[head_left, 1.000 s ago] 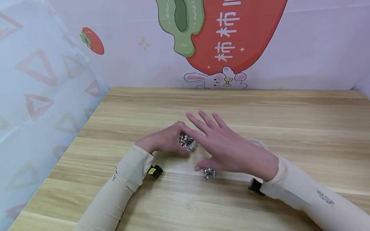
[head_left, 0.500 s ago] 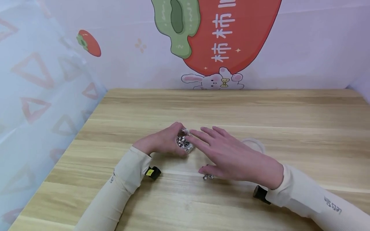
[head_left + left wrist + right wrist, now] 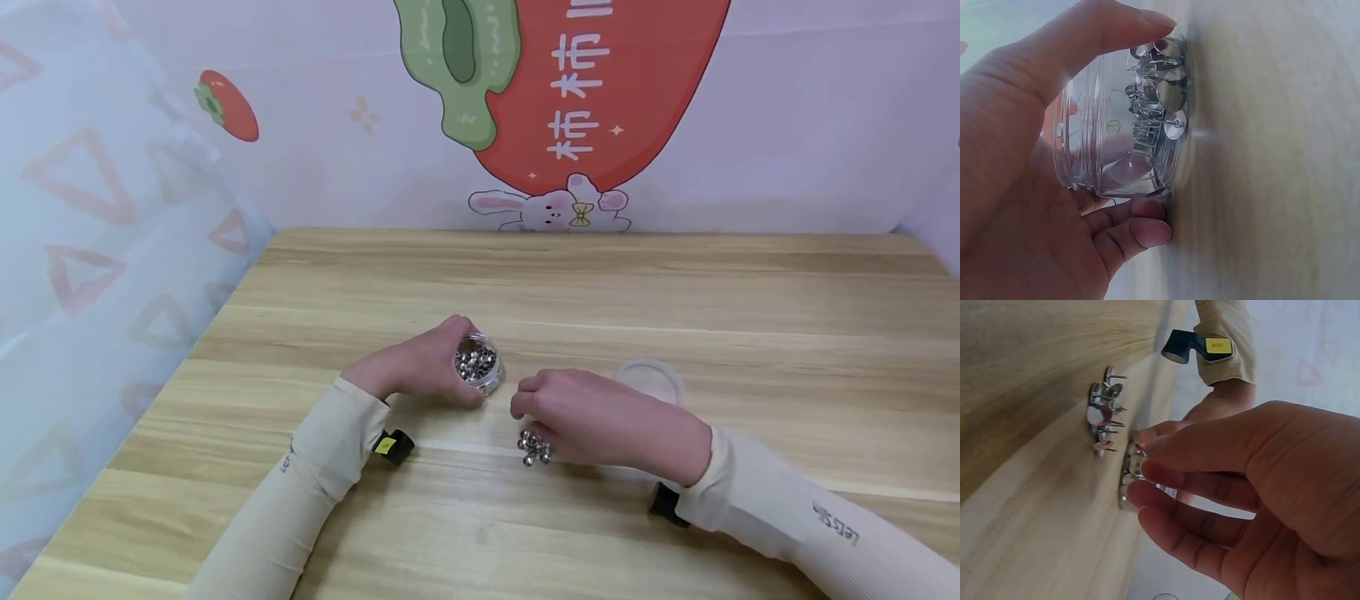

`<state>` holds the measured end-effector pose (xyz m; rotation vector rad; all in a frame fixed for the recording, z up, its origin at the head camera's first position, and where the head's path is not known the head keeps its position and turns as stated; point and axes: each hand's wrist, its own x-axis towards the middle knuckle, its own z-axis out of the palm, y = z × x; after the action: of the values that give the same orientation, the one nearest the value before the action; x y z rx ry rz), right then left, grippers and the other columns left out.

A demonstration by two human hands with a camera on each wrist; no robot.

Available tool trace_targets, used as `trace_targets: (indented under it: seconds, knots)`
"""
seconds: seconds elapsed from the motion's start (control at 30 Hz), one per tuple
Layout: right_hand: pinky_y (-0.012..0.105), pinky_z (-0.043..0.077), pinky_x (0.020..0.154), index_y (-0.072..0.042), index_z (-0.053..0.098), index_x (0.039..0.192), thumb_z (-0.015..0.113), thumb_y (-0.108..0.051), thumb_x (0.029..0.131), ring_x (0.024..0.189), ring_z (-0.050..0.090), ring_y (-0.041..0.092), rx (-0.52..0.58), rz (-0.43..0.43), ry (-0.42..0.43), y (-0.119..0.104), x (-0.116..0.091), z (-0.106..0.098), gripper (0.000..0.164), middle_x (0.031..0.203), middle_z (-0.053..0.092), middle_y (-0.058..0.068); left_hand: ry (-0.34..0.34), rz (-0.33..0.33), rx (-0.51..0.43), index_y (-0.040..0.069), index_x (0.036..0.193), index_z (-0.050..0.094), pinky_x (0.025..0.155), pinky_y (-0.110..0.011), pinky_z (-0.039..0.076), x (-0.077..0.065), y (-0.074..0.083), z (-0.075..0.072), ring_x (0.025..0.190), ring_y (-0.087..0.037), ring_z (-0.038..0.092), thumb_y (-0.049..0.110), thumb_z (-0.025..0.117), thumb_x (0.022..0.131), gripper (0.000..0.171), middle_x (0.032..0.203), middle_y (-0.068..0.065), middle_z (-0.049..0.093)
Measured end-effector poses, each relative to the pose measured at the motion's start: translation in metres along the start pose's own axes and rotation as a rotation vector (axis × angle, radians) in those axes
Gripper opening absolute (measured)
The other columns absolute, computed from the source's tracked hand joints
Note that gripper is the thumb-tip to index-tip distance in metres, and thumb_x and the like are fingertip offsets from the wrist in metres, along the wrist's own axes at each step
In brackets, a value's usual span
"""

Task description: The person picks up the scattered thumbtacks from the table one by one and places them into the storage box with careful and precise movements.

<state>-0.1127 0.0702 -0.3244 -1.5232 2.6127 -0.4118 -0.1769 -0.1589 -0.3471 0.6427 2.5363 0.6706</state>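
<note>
A small clear plastic jar [image 3: 492,384] stands without its lid near the middle of the table. My left hand [image 3: 426,367] holds it from the side. In the left wrist view the thumb and fingers curl round the clear wall. Shiny thumbtacks [image 3: 1169,94] lie heaped at the jar's bottom. Beside the jar my right hand [image 3: 600,415] hovers with its fingers curled in. The right wrist view shows thumb and forefinger tips meeting, with no tack visible between them. A little pile of thumbtacks [image 3: 1101,415] lies on the table below that hand, pins partly sticking out.
A clear round lid [image 3: 651,379] lies right of the jar, partly behind the right hand. Black camera mounts [image 3: 395,447] sit at both wrists. The wooden table [image 3: 450,275] meets a printed backdrop [image 3: 322,167] at the back and left.
My right hand has drawn back from over the jar mouth toward the pile. Its spread fingers have curled in. The left hand has kept its hold on the jar.
</note>
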Motion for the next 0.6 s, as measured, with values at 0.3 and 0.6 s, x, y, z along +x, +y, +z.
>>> trace_targets:
  seconds: [0.3, 0.6]
  knots:
    - [0.022, 0.051, 0.053, -0.011, 0.063, 0.071, 0.066, 0.008, 0.080, 0.059, 0.051, 0.007, 0.059, -0.044, 0.014, 0.005, 0.005, 0.012, 0.022, 0.067, 0.057, -0.004, -0.002, -0.001, -0.038, 0.004, 0.123, 0.041, 0.097, -0.041, 0.047, -0.001, -0.002, 0.001, 0.104, -0.022, 0.053, 0.027, 0.082, 0.066, 0.074, 0.121, -0.009, 0.045]
    - [0.020, 0.047, 0.050, -0.014, 0.060, 0.067, 0.064, 0.014, 0.076, 0.057, 0.048, 0.006, 0.065, -0.048, 0.012, 0.005, 0.005, 0.017, 0.029, 0.064, 0.054, -0.007, 0.008, 0.009, -0.018, 0.003, 0.122, 0.041, 0.096, -0.041, 0.048, -0.002, -0.001, 0.000, 0.103, -0.023, 0.053, 0.028, 0.082, 0.066, 0.073, 0.119, -0.010, 0.047]
